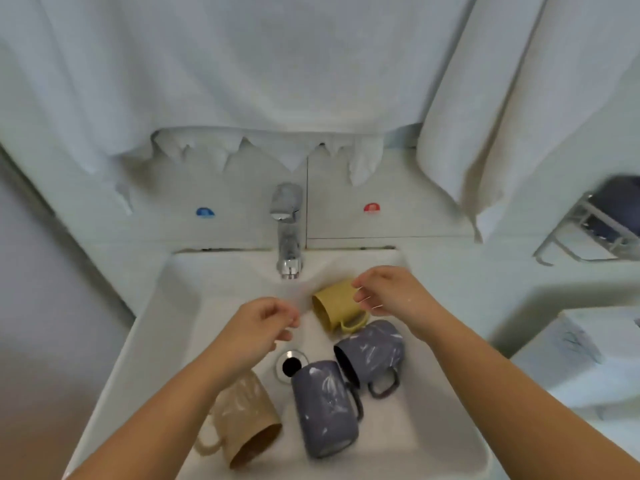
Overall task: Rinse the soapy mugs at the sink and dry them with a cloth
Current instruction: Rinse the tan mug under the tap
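Four mugs are being seen lying on their sides in the white sink [166, 306]. The yellow mug [334, 303] is lying farthest, just below the tap [287, 230]. Two soap-streaked grey mugs are lying nearer: one [375, 348] right of the drain [291, 365], the other [322, 407] just near of it. A beige mug [244, 420] is lying near left, partly covered by the left forearm.

The right hand [384, 292] is being held at the yellow mug's base, fingers curled; whether the mug is being gripped cannot be told. The left hand [263, 323] is being held above the basin, fingers loosely curled, nothing held.

White towels [277, 64] are hanging behind.
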A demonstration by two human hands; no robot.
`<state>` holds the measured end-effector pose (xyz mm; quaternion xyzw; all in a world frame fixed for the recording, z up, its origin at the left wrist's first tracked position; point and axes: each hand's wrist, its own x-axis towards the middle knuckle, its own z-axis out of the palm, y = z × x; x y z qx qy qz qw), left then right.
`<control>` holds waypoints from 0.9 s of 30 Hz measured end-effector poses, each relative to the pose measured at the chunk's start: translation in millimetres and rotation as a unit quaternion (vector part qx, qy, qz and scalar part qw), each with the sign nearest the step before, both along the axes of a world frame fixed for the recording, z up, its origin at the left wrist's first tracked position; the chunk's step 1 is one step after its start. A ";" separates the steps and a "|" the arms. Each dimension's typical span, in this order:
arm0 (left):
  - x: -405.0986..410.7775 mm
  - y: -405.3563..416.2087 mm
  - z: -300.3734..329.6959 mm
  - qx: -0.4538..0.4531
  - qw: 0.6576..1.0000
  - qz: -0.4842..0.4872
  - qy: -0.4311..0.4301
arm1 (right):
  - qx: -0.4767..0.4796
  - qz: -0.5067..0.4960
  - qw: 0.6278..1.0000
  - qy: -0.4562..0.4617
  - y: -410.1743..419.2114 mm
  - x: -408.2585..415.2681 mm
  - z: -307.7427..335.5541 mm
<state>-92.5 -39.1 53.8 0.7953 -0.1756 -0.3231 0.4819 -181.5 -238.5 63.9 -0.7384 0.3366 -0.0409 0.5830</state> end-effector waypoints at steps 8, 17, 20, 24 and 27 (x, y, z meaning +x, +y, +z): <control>59.4 30.1 -71.9 0.169 0.959 -0.111 -0.197 | -0.209 0.123 0.970 -0.027 32.7 56.0 -83.0; 32.3 69.5 -71.0 0.345 0.872 -0.334 -0.090 | -0.262 0.189 0.942 -0.095 79.8 57.9 -98.1; 28.0 66.7 -81.3 0.344 0.875 -0.315 -0.126 | -0.251 0.167 0.949 -0.096 71.4 55.1 -99.5; 42.8 68.0 -80.6 0.284 0.910 -0.270 -0.138 | -0.211 0.103 0.965 -0.121 56.7 55.2 -95.9; 60.6 64.8 -73.2 0.194 0.953 -0.202 -0.116 | -0.189 0.035 0.971 -0.143 44.5 59.7 -83.6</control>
